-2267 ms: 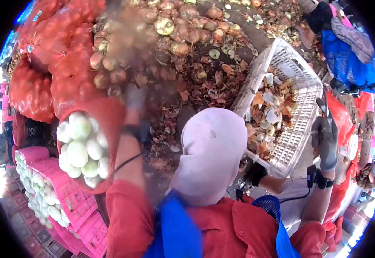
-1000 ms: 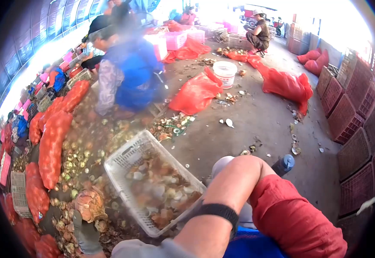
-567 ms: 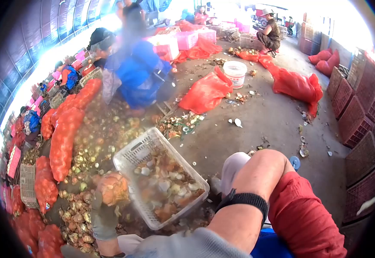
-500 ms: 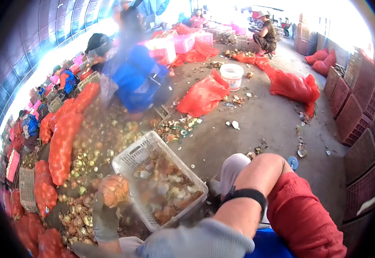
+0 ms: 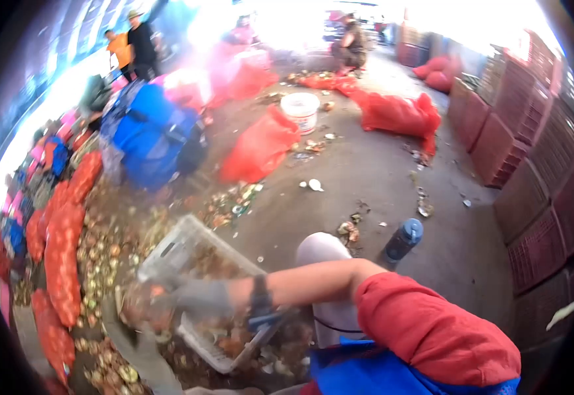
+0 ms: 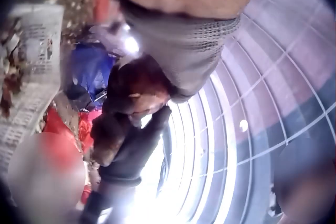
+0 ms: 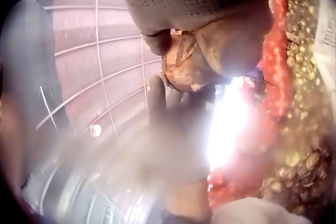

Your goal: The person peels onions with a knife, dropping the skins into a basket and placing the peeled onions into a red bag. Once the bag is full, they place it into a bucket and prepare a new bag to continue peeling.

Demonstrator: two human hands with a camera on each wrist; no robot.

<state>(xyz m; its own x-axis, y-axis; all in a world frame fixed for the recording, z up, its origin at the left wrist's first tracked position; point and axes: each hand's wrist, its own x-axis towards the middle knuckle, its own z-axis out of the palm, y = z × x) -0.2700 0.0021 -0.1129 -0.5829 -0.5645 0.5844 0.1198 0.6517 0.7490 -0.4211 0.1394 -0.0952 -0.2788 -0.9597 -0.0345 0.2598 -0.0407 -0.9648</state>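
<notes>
A large onion (image 5: 143, 304) with dry, papery brown skin is held between both gloved hands, over the near left corner of the white crate (image 5: 162, 253). My left hand (image 5: 132, 345), in a grey glove, grips it from below in the head view. From the right, my right hand (image 5: 198, 297) reaches across the crate, its fingers at the onion and blurred. In the right wrist view the thumb and fingers of the right hand (image 7: 205, 19) curl round the onion (image 7: 181, 64). The left wrist view shows the onion (image 6: 139, 95) in shadow between the gloves.
Onion skins and scraps (image 5: 234, 342) lie in the crate. Loose onions (image 5: 106, 355) cover the floor at left, beside full red net bags (image 5: 63, 263). A blue bottle (image 5: 403, 240) stands by the knee. Ahead are a white bucket (image 5: 300, 113) and a person in blue (image 5: 152, 131).
The left hand, earlier down at the onion pile, has come up with an onion. The right hand has moved left from the lap onto it. The head view has swung up from the floor.
</notes>
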